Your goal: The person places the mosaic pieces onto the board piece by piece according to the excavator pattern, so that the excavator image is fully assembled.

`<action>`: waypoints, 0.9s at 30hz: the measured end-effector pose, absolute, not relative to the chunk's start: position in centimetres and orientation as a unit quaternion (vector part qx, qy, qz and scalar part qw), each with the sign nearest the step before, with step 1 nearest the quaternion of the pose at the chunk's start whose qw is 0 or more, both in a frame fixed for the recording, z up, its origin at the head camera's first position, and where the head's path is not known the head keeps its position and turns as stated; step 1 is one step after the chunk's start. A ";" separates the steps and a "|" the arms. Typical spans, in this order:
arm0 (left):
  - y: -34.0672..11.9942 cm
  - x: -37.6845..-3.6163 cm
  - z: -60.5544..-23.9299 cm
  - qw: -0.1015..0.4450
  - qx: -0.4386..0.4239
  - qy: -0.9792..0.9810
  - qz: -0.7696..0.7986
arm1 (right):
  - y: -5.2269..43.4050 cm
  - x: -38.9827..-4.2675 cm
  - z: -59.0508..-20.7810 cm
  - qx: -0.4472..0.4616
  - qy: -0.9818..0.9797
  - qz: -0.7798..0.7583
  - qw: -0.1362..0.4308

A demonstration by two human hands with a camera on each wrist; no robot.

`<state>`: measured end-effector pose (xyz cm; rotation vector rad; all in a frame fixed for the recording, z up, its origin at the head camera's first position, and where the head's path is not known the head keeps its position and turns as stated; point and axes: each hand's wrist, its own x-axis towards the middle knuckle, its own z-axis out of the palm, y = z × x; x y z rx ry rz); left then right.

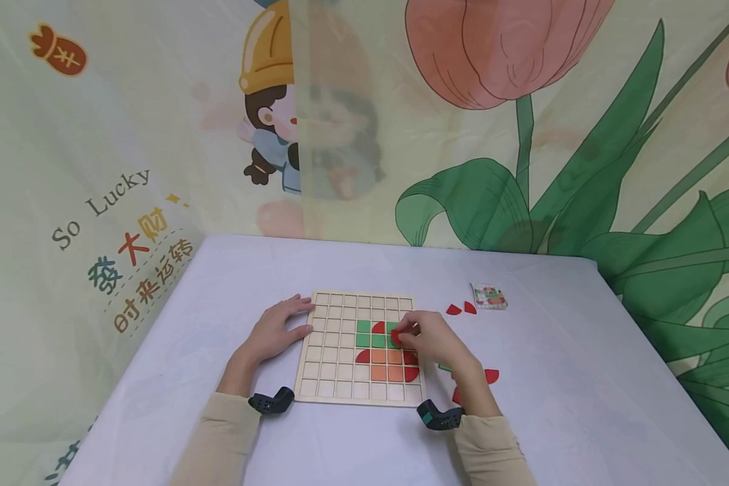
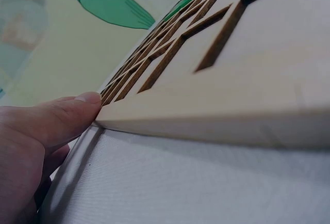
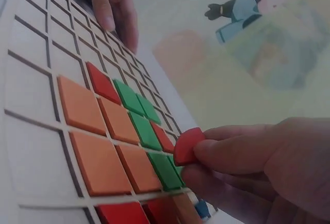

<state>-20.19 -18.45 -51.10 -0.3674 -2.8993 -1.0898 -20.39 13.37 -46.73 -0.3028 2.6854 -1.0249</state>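
Note:
A wooden grid board (image 1: pixel 334 368) lies on the white table, with green, red and orange tiles (image 1: pixel 379 351) set in its right part. My right hand (image 1: pixel 428 337) pinches a red quarter-round piece (image 1: pixel 396 334) (image 3: pixel 186 145) just above the green tiles (image 3: pixel 147 126). My left hand (image 1: pixel 276 329) rests flat with straight fingers against the board's left edge (image 2: pixel 206 121); its thumb (image 2: pixel 62 115) touches the board's corner. In the right wrist view the left hand's fingers (image 3: pixel 111 7) lie on the far cells of the board.
Two loose red pieces (image 1: pixel 460 309) and a small pattern card (image 1: pixel 489 295) lie right of the board. More red pieces (image 1: pixel 491 375) sit by my right wrist. A printed cloth backdrop (image 1: pixel 522 135) hangs behind the table.

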 end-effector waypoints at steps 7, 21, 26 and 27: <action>-18.5 -20.2 -51.0 0.007 -0.114 -0.929 -0.351 | 10.5 -19.1 -46.9 -0.216 0.902 -0.341 0.153; -18.6 -20.3 -51.0 0.008 -0.116 -0.927 -0.357 | 8.6 -18.0 -47.1 -0.257 0.906 -0.294 0.166; -18.6 -20.3 -51.0 0.010 -0.120 -0.927 -0.355 | 8.4 -17.7 -47.2 -0.259 0.908 -0.283 0.167; -18.6 -20.3 -51.0 0.010 -0.120 -0.927 -0.354 | 8.4 -17.6 -47.2 -0.260 0.908 -0.282 0.167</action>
